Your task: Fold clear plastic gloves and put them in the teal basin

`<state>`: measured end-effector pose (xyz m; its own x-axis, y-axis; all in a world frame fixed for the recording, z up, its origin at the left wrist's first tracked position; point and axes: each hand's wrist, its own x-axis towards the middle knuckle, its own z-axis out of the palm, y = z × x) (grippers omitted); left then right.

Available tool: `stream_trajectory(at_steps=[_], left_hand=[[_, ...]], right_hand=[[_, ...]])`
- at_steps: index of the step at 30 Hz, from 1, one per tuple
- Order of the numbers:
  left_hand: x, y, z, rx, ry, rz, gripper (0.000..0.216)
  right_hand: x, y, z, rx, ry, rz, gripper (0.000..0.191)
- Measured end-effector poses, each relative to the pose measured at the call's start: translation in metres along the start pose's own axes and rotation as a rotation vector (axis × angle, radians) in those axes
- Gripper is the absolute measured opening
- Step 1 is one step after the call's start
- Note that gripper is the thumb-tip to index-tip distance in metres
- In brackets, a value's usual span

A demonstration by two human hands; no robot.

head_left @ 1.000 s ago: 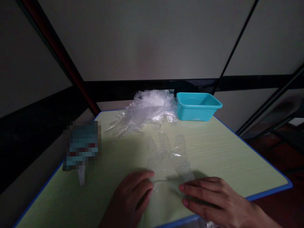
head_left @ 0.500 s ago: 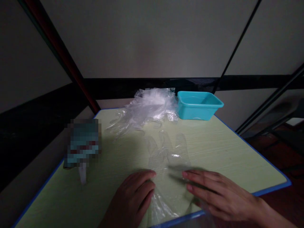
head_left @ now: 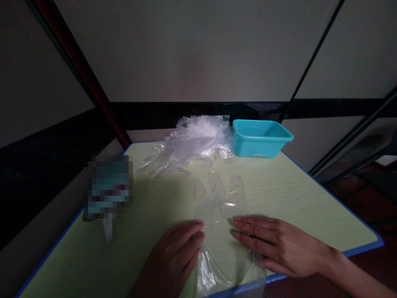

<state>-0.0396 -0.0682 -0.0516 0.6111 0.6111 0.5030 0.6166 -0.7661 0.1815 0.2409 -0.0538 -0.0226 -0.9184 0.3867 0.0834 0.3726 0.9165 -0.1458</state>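
On the counter, a see-through plastic glove lay flat, its long axis running away from the person, fingers pointing far, cuff overhanging the near edge. It looked light, limp, slippery and easily torn, probably best held by the cuff. The right hand rested outstretched along its right side; the left hand curled at its left, whether pinching film I couldn't tell.

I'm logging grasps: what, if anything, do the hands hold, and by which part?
Nothing is visibly gripped: the left hand and right hand lie at opposite edges of the clear glove.
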Motion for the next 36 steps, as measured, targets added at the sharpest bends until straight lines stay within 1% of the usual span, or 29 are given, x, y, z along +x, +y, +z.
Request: stream_trajectory(at_steps=[5,11,18,24,27,31,36], left_hand=[[-0.001,-0.002,0.002,-0.059,0.005,-0.029,0.026],[-0.003,-0.002,0.001,-0.073,-0.027,-0.042,0.026],[0.0,0.001,-0.005,-0.065,-0.018,-0.056,0.023],[-0.002,0.0,-0.003,-0.123,-0.014,-0.101,0.024],[-0.005,0.0,-0.002,-0.169,-0.005,-0.138,0.025],[-0.002,0.001,-0.004,-0.212,0.0,-0.212,0.024],[0.012,0.003,-0.012,-0.3,-0.027,-0.325,0.021]], right_hand=[[0.0,0.002,0.002,-0.016,0.043,-0.002,0.043],[0.0,0.002,0.003,-0.015,0.123,-0.044,0.038],[0.002,0.001,0.002,-0.011,0.097,-0.067,0.045],[0.005,0.001,0.004,-0.019,0.15,-0.115,0.036],[0.004,0.0,0.001,0.066,0.146,-0.091,0.039],[0.005,0.002,-0.008,0.321,0.098,0.027,0.039],[0.015,0.012,-0.015,0.663,0.163,0.137,0.035]])
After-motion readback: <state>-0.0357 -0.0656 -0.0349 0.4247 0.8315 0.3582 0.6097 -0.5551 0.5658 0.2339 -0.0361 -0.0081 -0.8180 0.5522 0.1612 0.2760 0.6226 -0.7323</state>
